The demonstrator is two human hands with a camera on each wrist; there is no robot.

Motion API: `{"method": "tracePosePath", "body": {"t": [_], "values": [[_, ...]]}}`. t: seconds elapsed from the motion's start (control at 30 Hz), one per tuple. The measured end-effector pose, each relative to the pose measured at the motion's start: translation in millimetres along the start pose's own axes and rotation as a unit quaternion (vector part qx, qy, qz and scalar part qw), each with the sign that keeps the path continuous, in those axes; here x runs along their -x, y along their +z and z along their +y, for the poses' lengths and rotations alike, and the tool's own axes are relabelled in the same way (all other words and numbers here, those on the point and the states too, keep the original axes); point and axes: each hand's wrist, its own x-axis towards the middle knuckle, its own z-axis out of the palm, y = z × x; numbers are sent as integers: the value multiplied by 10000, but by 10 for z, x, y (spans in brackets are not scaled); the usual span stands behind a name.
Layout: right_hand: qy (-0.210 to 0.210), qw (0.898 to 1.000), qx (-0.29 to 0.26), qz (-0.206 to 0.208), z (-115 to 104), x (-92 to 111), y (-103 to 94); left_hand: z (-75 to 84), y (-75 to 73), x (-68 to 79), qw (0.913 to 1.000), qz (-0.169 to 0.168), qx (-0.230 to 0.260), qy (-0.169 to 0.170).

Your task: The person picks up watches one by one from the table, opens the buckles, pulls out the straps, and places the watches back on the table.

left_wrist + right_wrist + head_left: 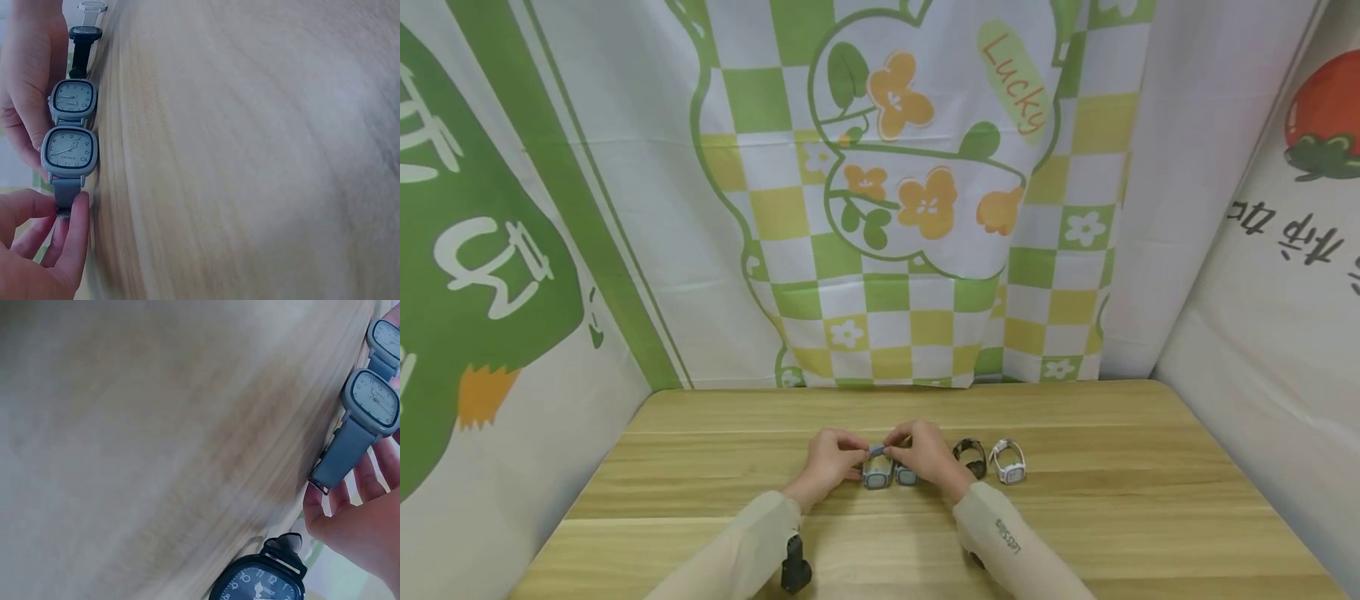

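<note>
One grey-blue watch point(877, 480), pinched from both sides

Cloth point(917, 300) printed with green, yellow and white checks hangs across the upper frame, above a wooden table point(1120, 533). Below centre, a person's left hand point(827, 461) and right hand point(927, 454) face each other. Each has thumb and fingers nearly together, pinching the strap point(877, 451) of that watch, which is between them at lower centre. Just right of it, a second grey-blue watch point(907, 477) is partly hidden by the right hand. Farther right are a black watch point(975, 468) and a white watch point(1014, 474).
</note>
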Motion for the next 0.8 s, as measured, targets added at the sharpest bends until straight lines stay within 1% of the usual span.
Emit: {"method": "tracePosePath", "body": {"t": [0.23,0.4,0.53,0.67,0.73,0.8], "values": [[1,9998,-14,-198,-25,-7,-33,58,-25,25,9999,32,-105,103],[91,9995,-34,-296,-57,-7,-73,90,-34,31,9995,66,-235,220],[60,9994,207,-274,-72,-15,-93,87,-35,31,9986,116,-298,420],[-45,9984,528,-187,-86,-19,-106,65,-49,27,9980,106,-208,581],[-73,9982,562,-173,-98,-19,-113,54,-65,25,9979,85,-134,631],[-62,9983,541,-184,-114,-15,-121,45,-86,22,9971,65,-84,750]]}}
